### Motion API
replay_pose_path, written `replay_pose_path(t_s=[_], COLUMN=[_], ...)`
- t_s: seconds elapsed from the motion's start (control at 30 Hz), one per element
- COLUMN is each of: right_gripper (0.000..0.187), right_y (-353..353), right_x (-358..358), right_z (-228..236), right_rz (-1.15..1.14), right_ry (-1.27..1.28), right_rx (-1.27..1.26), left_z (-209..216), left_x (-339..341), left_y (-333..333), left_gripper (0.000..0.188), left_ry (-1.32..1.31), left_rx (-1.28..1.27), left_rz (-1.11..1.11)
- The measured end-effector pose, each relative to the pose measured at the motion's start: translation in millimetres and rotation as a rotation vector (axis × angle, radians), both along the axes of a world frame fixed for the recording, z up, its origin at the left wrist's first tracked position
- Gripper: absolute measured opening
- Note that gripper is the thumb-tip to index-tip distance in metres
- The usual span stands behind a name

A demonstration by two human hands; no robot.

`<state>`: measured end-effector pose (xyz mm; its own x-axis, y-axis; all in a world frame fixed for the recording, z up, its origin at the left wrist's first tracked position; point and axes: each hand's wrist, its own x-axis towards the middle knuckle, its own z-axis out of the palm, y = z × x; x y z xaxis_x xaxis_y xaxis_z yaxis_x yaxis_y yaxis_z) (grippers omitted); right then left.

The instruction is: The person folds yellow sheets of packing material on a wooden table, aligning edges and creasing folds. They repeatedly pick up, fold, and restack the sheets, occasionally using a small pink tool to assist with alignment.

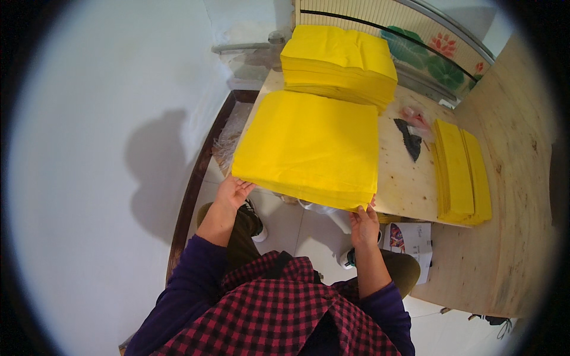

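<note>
In front of me a squared stack of yellow cloth sheets (309, 142) lies on a plywood table, its front edge at the table's near side. My left hand (236, 191) grips the stack's near left corner, with several fingers showing below the edge. At the near right corner, my right hand (364, 224) pinches the layered edge between thumb and fingers. Behind it stands a taller stack of the same yellow cloth (338, 56), which the front stack seems to touch. How many layers each hand holds is hidden.
To the right, two narrow folded yellow bundles (460, 172) lie beside a plywood panel (510, 196). Between them and the stack are a dark cloth scrap (408, 140) and a pinkish plastic bag (417, 121). A white wall (107, 118) borders the left. A printed white box (418, 249) stands below.
</note>
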<state>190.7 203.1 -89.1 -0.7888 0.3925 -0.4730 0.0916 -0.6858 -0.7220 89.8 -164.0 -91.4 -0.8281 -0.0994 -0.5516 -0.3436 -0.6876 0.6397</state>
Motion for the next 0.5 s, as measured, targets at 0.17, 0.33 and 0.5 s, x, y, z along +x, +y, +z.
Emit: replay_pose_path(t_s=[0.17,0.33,0.5], right_gripper=[0.027,0.026,0.025], right_y=[5,9,13], right_x=[-1,-3,-8], right_z=[-6,-7,-4], right_rz=[0.007,0.015,-0.018], right_ry=[-0.007,-0.039,-0.058], right_rx=[0.010,-0.003,-0.011], left_z=[0,8,10], left_x=[4,9,22], left_y=[2,11,18], left_gripper=[0.028,0.029,0.033], left_ry=[0.034,0.079,0.162], left_rx=[-0.005,-0.033,-0.050], left_rz=[-0.007,0.009,0.030])
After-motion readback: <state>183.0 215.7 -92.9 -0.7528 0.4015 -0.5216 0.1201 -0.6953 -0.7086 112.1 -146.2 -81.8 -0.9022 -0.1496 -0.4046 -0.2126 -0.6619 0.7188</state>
